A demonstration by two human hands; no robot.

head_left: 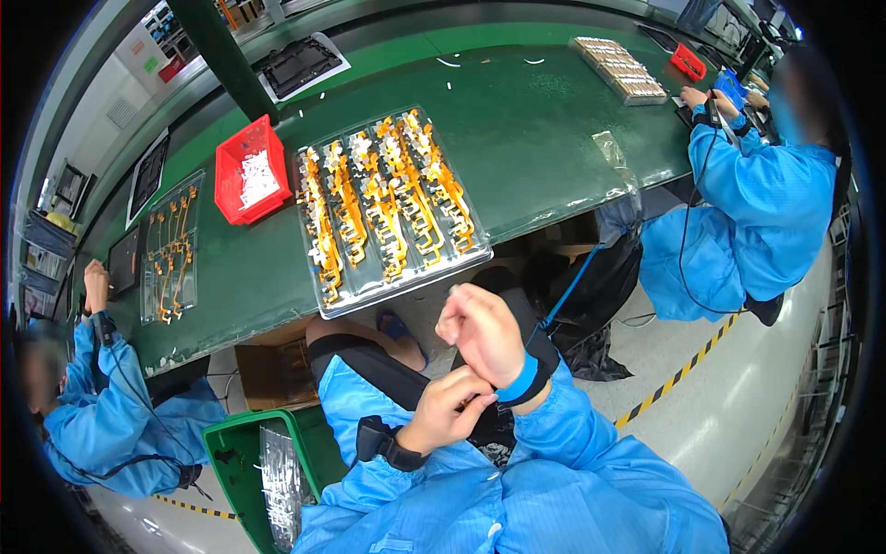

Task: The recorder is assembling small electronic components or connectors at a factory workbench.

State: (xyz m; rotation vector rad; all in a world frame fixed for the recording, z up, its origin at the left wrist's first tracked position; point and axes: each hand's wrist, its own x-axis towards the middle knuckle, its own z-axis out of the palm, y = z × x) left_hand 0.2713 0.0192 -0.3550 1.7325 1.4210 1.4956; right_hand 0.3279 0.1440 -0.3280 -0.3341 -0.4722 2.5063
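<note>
My left hand (448,412) is closed, its thumb and fingertips pinching at the edge of the blue wristband (522,379) on my right wrist. Above my lap, my right hand (482,334) is raised with its fingers curled in, and nothing shows in it. A black strap (546,358) sits beside the wristband, and a black band with a small block (388,445) circles my left wrist. Beyond my hands, a clear plastic tray (406,283) at the table edge holds several rows of orange flexible circuit strips (379,210).
A red bin (238,214) of small white pieces stands left of the tray on the green table (526,138). A second tray (175,242) lies farther left. A green bin (226,462) stands by my left side. Co-workers in blue sit at left (111,415) and right (766,203).
</note>
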